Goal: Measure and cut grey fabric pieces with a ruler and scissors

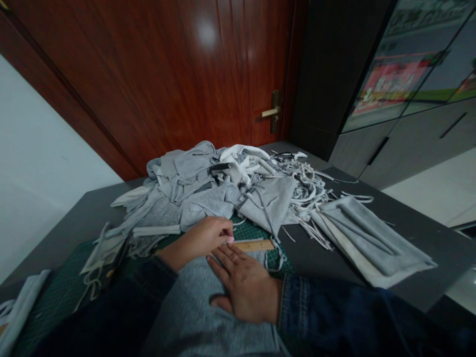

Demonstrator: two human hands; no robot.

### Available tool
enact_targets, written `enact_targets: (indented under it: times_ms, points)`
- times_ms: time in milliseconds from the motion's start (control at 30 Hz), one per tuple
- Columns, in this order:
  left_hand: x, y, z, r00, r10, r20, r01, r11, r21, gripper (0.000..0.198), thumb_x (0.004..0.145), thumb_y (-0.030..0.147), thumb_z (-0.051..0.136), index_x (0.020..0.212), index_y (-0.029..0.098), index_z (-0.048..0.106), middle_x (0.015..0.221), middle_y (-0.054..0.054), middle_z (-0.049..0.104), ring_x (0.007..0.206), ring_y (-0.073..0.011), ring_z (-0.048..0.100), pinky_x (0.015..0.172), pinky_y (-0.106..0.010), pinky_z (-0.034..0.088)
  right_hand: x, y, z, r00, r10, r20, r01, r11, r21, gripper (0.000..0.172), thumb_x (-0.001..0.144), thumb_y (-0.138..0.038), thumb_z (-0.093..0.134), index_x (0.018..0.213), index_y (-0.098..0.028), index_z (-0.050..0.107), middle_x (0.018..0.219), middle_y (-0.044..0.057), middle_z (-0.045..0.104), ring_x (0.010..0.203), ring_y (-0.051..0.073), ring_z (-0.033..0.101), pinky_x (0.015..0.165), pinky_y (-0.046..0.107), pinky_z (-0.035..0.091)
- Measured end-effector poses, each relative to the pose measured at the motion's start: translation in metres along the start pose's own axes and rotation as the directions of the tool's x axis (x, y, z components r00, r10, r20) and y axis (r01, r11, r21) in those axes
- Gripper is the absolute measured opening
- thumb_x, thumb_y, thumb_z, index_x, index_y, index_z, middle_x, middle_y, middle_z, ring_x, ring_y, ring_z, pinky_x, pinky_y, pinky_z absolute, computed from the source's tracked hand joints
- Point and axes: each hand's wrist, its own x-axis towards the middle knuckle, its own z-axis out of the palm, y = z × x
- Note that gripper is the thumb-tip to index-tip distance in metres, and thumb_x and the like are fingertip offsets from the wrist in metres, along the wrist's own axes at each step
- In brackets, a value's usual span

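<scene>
Grey knit fabric (197, 302) lies spread in front of me, over a green cutting mat (284, 263). Across its far edge rests a wooden ruler (256, 245), its left part hidden by my hands. My left hand (204, 239) is closed in a pinch at the ruler, on a small pink piece (230, 240) that looks like tailor's chalk. Flat on the fabric, just right of it, lies my right hand (247, 280), fingers stretched out and fingertips at the ruler's near edge. A thin grey strip (268, 218) trails down to the ruler's right end.
Behind my hands, grey and white cloth pieces (201, 173) are heaped, with tangled strips (307, 193) on their right. Folded grey cloth (375, 238) lies on the dark table (420, 233) to the right. Scissors (119, 258) seem to lie at left. A wooden door (167, 84) stands behind.
</scene>
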Motion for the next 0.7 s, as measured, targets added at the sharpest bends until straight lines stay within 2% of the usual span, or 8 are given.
enact_targets:
  times_ms: [167,300,433,700]
  points:
    - [-0.004,-0.01,-0.011,0.999,-0.014,0.053,0.015,1.0,-0.019,0.009,0.083,0.016,0.071,0.075,0.021,0.071,0.073,0.002,0.07,0.072,-0.0147,0.065,0.065,-0.022,0.04,0.0,-0.001,-0.002,1.0,-0.002,-0.003,0.002,1.0,0.009,0.08,0.104,-0.058,0.052,0.162,-0.005,0.035,0.171,0.021,0.019,0.161,0.031,0.017,0.132,0.047,0.018]
    - [0.001,-0.001,-0.006,1.0,-0.008,0.004,0.008,1.0,-0.016,0.008,0.084,0.017,0.071,0.077,0.021,0.071,0.076,0.002,0.07,0.074,-0.0151,0.065,0.067,-0.022,0.04,0.0,0.0,0.002,1.0,-0.001,-0.007,0.001,1.0,-0.004,0.081,0.103,-0.059,0.053,0.161,-0.004,0.037,0.169,0.023,0.024,0.16,0.033,0.021,0.132,0.049,0.02]
    - [0.003,0.003,-0.001,1.0,-0.001,0.009,0.001,1.0,-0.01,0.009,0.081,0.014,0.07,0.076,0.021,0.071,0.075,0.002,0.07,0.073,-0.0154,0.064,0.067,-0.023,0.04,0.0,0.001,0.006,1.0,-0.001,-0.028,0.0,1.0,-0.02,0.08,0.103,-0.058,0.054,0.161,-0.006,0.037,0.168,0.023,0.027,0.16,0.033,0.021,0.131,0.051,0.022]
    - [-0.007,-0.02,-0.013,0.997,-0.03,0.071,0.034,0.997,-0.062,0.009,0.079,0.013,0.07,0.073,0.02,0.072,0.07,0.002,0.07,0.069,-0.0141,0.064,0.064,-0.021,0.04,-0.001,0.0,0.002,1.0,-0.015,-0.013,0.015,1.0,0.018,0.079,0.105,-0.056,0.049,0.162,-0.004,0.034,0.171,0.022,0.019,0.161,0.032,0.015,0.132,0.047,0.015]
